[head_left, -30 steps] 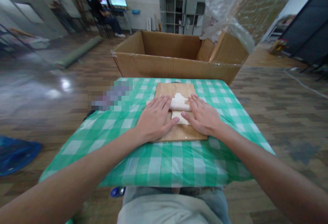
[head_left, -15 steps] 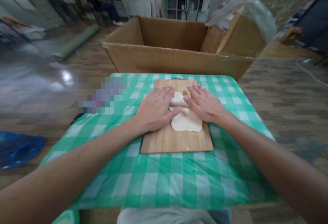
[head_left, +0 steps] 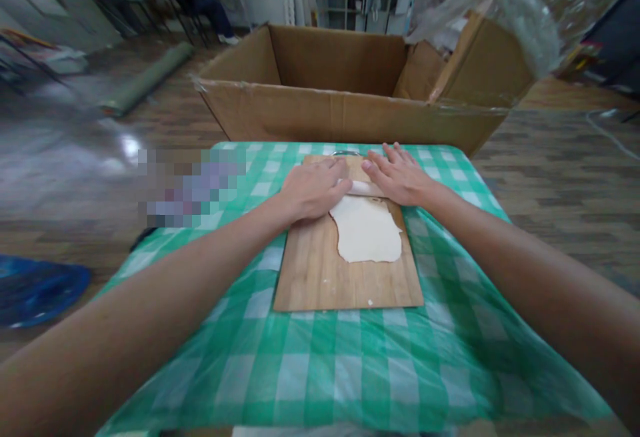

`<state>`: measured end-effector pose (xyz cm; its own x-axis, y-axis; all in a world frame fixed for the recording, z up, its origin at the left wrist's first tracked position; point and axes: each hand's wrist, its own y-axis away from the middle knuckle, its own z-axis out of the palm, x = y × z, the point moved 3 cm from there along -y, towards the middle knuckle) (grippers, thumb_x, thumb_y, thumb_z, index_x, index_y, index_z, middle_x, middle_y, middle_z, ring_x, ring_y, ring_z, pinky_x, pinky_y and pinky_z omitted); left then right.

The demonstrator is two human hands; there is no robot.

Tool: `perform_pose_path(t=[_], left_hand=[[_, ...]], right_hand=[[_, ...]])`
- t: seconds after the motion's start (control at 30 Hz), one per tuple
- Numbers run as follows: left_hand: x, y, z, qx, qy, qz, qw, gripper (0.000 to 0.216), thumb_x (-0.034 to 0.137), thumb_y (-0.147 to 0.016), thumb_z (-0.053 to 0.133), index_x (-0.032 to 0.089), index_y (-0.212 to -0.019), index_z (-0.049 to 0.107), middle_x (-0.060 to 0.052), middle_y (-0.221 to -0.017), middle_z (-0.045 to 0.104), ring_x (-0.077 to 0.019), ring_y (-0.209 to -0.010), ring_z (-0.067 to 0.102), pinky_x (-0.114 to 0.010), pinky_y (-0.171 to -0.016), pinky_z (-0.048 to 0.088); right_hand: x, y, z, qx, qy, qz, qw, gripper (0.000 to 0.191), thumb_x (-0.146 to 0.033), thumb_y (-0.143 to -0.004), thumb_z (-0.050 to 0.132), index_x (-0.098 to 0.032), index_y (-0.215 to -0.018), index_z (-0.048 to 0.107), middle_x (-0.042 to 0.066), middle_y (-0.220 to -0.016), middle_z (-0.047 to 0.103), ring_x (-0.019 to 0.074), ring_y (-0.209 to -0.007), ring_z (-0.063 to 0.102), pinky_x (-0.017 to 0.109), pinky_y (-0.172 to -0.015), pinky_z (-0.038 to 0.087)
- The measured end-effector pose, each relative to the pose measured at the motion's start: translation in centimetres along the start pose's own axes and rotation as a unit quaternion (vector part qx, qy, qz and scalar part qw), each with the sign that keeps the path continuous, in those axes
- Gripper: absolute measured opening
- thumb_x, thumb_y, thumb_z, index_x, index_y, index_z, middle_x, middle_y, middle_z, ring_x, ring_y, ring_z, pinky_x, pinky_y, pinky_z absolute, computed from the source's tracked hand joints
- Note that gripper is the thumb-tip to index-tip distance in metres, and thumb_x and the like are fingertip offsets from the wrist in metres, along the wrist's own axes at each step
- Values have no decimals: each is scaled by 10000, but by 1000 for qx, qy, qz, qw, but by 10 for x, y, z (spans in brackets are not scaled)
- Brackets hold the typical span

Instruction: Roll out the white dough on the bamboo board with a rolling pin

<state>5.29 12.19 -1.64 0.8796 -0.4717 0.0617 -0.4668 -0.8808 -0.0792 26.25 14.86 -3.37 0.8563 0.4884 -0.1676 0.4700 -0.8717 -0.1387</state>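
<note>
A flat sheet of white dough (head_left: 369, 230) with an uneven edge lies on a wooden cutting board (head_left: 310, 277). Across the dough's far end lies a pale rolling pin (head_left: 366, 188), its two ends hidden beneath my palms. My left hand (head_left: 316, 187) rests palm down on the pin's left end, fingers stretched forward and thumb along the pin. On the right end my right hand (head_left: 397, 175) presses flat, with its fingers spread and pointing away from me. Neither hand wraps round the pin. Small dough crumbs dot the board's near edge.
A green-and-white checked cloth (head_left: 320, 370) covers the table. Just beyond its far edge stands a large open cardboard box (head_left: 330, 110) with clear plastic wrap (head_left: 525, 23) at its right. A blurred-out item (head_left: 200, 183) lies at the left. A person (head_left: 200, 3) sits far back.
Both hands have pushed the rolling pin away from me, towards the board's far end. More of the dough sheet shows on the near side of the pin.
</note>
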Motion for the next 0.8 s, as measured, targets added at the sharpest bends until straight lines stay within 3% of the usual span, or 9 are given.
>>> perform_pose_path(t=[0.13, 0.3, 0.47, 0.57, 0.67, 0.73, 0.8], left_hand=[[8, 10, -3, 13, -25, 2, 1000, 615, 412, -1073, 312, 130, -1604, 442, -129, -1697, 418, -322, -1560, 387, -466, -1246, 342], [26, 51, -6, 54, -39, 32, 997, 706, 450, -1027, 425, 50, -1608, 406, -178, -1705, 387, -322, -1563, 392, -440, -1288, 282], [47, 94, -4, 95, -39, 38, 994, 758, 478, -1021, 457, 24, -1621, 370, -208, -1704, 372, -327, -1583, 364, -463, -1318, 228], [61, 121, -10, 112, -30, 45, 992, 751, 516, -1069, 385, -13, -1602, 389, -241, -1677, 404, -338, -1565, 392, -482, -1299, 278], [66, 139, -24, 122, -13, 67, 990, 628, 492, -1094, 372, 49, -1505, 543, -220, -1562, 563, -334, -1452, 533, -485, -1212, 408], [63, 139, -32, 111, -3, 68, 992, 492, 439, -1103, 370, 129, -1308, 692, -174, -1347, 716, -315, -1266, 661, -475, -1098, 501], [56, 130, -36, 96, 11, 41, 994, 454, 380, -1109, 345, 170, -1087, 746, -141, -1148, 762, -285, -1086, 717, -438, -977, 558]], right_hand=[[-5, 9, 0, 18, 45, -3, 999, 846, -717, -1065, 63, -205, -1675, 349, 113, -1746, 316, 403, -1632, 170, 674, -1298, 139], [-23, 35, 2, 30, 73, -55, 995, 752, -564, -1107, 71, -176, -1588, 501, 109, -1712, 385, 365, -1630, 211, 648, -1314, 160], [-43, 64, -3, 73, 49, -31, 996, 759, -566, -1112, 118, -100, -1665, 349, 174, -1708, 361, 335, -1620, 253, 607, -1312, 217], [-58, 92, -6, 68, 53, -34, 996, 776, -544, -1117, 138, -21, -1656, 332, 213, -1716, 312, 330, -1629, 221, 570, -1309, 256], [-68, 118, -9, 73, 63, -52, 994, 786, -548, -1116, 197, 15, -1649, 323, 230, -1724, 272, 335, -1631, 208, 545, -1314, 262], [-72, 127, -11, 75, 63, -70, 993, 770, -536, -1119, 212, 15, -1638, 351, 229, -1716, 289, 330, -1627, 223, 539, -1314, 271], [-72, 129, -13, 72, 58, -83, 992, 754, -520, -1125, 200, 17, -1617, 396, 226, -1695, 339, 317, -1615, 268, 522, -1316, 282]])
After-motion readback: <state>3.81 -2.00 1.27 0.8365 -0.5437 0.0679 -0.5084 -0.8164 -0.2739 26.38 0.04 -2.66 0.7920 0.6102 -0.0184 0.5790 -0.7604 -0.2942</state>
